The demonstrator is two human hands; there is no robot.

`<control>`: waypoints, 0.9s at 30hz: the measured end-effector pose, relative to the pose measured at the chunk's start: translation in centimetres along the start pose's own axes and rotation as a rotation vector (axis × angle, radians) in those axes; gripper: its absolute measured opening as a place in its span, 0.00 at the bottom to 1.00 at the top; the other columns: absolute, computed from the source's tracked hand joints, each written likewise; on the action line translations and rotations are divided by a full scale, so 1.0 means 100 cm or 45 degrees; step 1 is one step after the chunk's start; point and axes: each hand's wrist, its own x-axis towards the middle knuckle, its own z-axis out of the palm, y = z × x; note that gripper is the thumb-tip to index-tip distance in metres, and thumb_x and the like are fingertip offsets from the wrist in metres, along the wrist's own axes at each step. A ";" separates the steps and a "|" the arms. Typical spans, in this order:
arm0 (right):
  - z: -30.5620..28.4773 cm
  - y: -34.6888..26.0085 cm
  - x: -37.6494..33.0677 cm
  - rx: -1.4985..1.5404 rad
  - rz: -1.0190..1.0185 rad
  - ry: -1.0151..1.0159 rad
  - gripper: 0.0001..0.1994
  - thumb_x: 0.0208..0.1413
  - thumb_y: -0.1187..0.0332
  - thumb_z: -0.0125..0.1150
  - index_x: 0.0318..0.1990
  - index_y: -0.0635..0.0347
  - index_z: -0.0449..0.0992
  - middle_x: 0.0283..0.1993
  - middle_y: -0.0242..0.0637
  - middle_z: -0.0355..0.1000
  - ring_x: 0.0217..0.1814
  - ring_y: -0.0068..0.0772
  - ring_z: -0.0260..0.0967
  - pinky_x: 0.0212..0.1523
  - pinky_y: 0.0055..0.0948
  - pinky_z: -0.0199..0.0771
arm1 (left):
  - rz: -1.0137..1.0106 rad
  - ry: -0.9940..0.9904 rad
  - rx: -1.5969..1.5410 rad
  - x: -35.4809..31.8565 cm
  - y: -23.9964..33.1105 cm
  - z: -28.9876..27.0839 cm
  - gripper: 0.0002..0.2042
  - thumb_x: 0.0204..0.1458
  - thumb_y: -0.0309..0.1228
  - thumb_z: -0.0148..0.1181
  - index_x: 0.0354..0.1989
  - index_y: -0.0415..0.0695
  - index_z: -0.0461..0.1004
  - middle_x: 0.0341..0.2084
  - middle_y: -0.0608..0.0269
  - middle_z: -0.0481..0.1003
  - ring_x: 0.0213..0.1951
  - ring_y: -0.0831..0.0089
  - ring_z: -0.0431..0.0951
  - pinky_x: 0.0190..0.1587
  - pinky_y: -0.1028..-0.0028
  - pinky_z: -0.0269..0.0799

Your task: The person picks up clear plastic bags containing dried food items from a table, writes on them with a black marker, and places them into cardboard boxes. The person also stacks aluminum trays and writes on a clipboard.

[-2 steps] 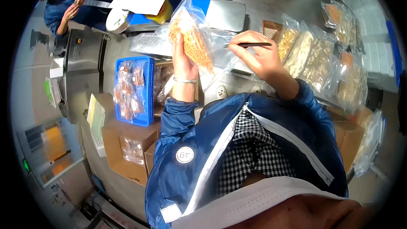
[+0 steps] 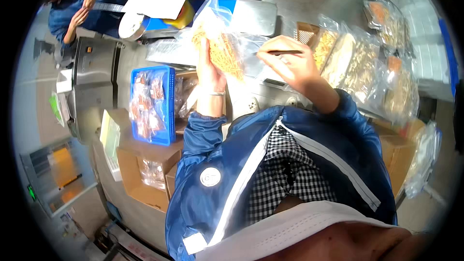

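My left hand is closed round the lower left side of a clear plastic bag of orange-yellow shreds, its thumb lying over the front. The bag stands tilted, its loose clear top pointing up and away. To the right of it, my right hand pinches a slim black pointed tool; whether it is tweezers or a pen I cannot tell. The tool's tip points left toward the bag and appears apart from the shreds. Beneath the hands, clear plastic and a metal surface show in part.
Filled clear bags lie along the right. A blue crate of small packets stands at left on cardboard boxes. A metal lid-like plate lies beyond my hands. Another person's hands hold a pale strip at the far left.
The view has shifted slightly. My right hand and the black tool have moved a little to the left; both hands keep their holds.
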 end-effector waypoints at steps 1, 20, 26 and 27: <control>-0.006 0.008 -0.007 -0.129 -0.122 -0.007 0.06 0.52 0.74 0.65 0.36 0.67 0.79 0.37 0.39 0.77 0.38 0.39 0.75 0.39 0.33 0.74 | 0.047 -0.032 0.045 -0.003 -0.008 0.011 0.23 0.64 0.46 0.52 0.62 0.45 0.66 0.52 0.61 0.74 0.51 0.66 0.76 0.52 0.65 0.75; -0.116 0.049 -0.041 -0.100 0.438 0.043 0.24 0.55 0.55 0.67 0.54 0.62 0.75 0.45 0.35 0.73 0.51 0.29 0.70 0.53 0.30 0.68 | -0.028 -0.663 1.086 -0.049 -0.059 0.078 0.54 0.36 0.37 0.80 0.69 0.37 0.49 0.62 0.51 0.58 0.64 0.61 0.61 0.66 0.63 0.59; -0.124 0.050 -0.060 0.472 0.752 -0.224 0.12 0.57 0.63 0.66 0.33 0.63 0.76 0.26 0.28 0.70 0.30 0.18 0.65 0.32 0.23 0.64 | -0.264 -0.696 0.882 -0.059 -0.070 0.098 0.53 0.40 0.49 0.75 0.71 0.38 0.50 0.64 0.52 0.58 0.64 0.61 0.61 0.67 0.62 0.57; -0.124 0.051 -0.064 0.708 0.749 -0.185 0.11 0.59 0.65 0.65 0.31 0.63 0.74 0.25 0.25 0.68 0.28 0.14 0.61 0.30 0.20 0.61 | -0.267 -0.646 0.906 -0.059 -0.071 0.101 0.52 0.42 0.53 0.73 0.71 0.38 0.50 0.64 0.52 0.58 0.64 0.62 0.61 0.67 0.63 0.56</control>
